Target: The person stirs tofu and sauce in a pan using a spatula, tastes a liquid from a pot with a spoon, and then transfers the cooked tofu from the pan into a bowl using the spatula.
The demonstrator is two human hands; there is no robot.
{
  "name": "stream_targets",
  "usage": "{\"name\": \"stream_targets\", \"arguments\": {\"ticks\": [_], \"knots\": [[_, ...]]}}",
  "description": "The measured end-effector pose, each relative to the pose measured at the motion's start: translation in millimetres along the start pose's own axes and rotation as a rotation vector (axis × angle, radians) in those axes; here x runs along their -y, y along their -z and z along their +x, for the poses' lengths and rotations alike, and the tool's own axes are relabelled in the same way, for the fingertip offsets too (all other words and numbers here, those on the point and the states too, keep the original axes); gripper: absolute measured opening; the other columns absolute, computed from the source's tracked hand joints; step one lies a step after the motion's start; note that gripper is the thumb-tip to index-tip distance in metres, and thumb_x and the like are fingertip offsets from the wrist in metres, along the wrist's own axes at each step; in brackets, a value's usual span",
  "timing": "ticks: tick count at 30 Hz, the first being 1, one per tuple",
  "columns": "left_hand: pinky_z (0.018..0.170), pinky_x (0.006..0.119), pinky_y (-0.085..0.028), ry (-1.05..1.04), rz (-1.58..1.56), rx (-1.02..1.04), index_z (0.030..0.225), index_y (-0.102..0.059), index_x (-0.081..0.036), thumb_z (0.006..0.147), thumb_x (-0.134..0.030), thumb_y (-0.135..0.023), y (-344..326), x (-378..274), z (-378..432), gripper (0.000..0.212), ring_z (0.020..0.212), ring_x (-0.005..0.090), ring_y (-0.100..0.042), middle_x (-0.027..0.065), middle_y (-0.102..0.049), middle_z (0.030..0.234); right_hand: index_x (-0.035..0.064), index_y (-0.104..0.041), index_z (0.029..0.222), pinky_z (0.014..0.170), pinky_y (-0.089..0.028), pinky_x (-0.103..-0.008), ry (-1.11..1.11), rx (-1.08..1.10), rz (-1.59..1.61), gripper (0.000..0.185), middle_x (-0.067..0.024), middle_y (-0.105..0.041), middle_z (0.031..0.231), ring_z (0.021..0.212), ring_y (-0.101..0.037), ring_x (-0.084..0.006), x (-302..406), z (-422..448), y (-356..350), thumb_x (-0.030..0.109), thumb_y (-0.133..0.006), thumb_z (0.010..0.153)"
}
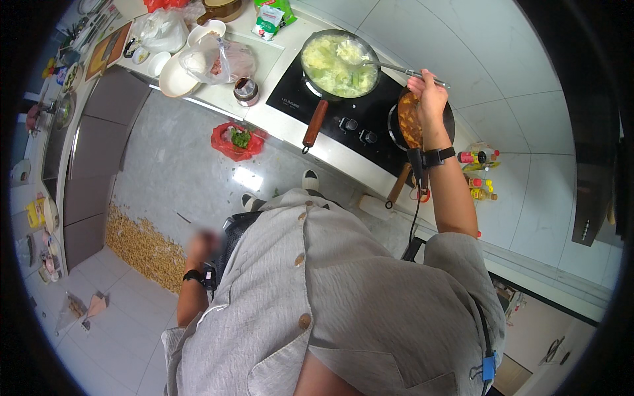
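Note:
My right hand [428,96] is closed around the handle of a metal spoon [386,66]. The spoon's head rests in a pan of greenish soup [339,64] with pale, egg-like pieces, on a black gas hob [292,94]. Below my right hand and wrist, on the other burner, stands a pan of red-brown stew [409,121], partly hidden by my arm. My left hand [203,246] hangs low at my side, blurred; whether it holds anything cannot be told. A thin dark stick-like thing [183,217] shows just beyond it.
Left of the hob are an open jar [246,92], a plastic bag with meat [218,62], and bowls [178,76]. Sauce bottles [478,182] stand on the right. A red bag of greens [238,141] and many spread peanut-like pieces [143,247] lie on the floor.

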State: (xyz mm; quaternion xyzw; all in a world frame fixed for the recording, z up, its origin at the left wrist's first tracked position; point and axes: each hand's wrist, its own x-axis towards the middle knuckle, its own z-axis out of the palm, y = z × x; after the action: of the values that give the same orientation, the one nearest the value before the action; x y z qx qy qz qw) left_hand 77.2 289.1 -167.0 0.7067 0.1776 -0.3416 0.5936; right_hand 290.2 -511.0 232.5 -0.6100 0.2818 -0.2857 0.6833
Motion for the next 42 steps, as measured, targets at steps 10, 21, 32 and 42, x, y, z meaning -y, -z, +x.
{"name": "stream_targets", "arguments": {"ticks": [10, 21, 32, 42], "knots": [[0.058, 0.036, -0.045, 0.201, -0.016, -0.013, 0.077, -0.064, -0.009, 0.097, -0.037, -0.045, -28, -48, -21, 0.04, 0.061, 0.0184, -0.056, 0.0049, -0.059, 0.065, -0.007, -0.06, 0.101, 0.058, -0.058, -0.031, -0.018, 0.006, -0.084, 0.029, -0.0178, -0.068, 0.08, 0.064, -0.068, -0.0237, -9, -6, 9, 0.021, -0.061, 0.094], [0.057, 0.036, -0.046, 0.127, 0.116, -0.033, 0.08, -0.064, -0.008, 0.097, -0.036, -0.046, -29, -63, -19, 0.038, 0.059, 0.0179, -0.056, 0.0047, -0.06, 0.067, -0.0049, -0.062, 0.097, 0.057, -0.055, -0.0294, -0.05, -0.011, -0.205, 0.028, -0.0156, -0.067, 0.077, 0.061, -0.066, -0.0203, -13, -14, 11, 0.023, -0.063, 0.094], [0.059, 0.036, -0.048, 0.137, -0.117, -0.006, 0.085, -0.065, -0.008, 0.094, -0.027, -0.057, -17, -38, -8, 0.022, 0.063, 0.0204, -0.06, 0.0066, -0.062, 0.069, -0.0021, -0.068, 0.104, 0.065, -0.054, -0.0254, 0.447, 0.176, -0.674, 0.025, -0.0097, -0.071, 0.08, 0.068, -0.068, -0.0127, -2, -43, -48, 0.02, -0.066, 0.092], [0.058, 0.039, -0.049, -0.178, 0.22, -0.089, 0.093, -0.061, -0.007, 0.087, -0.023, -0.068, -10, 7, -43, 0.018, 0.063, 0.0214, -0.061, 0.007, -0.064, 0.074, -0.0061, -0.065, 0.095, 0.056, -0.055, -0.0276, 0.194, 0.121, -0.365, 0.025, -0.0116, -0.068, 0.074, 0.06, -0.066, -0.016, -45, -24, -97, 0.019, -0.065, 0.093]]}}
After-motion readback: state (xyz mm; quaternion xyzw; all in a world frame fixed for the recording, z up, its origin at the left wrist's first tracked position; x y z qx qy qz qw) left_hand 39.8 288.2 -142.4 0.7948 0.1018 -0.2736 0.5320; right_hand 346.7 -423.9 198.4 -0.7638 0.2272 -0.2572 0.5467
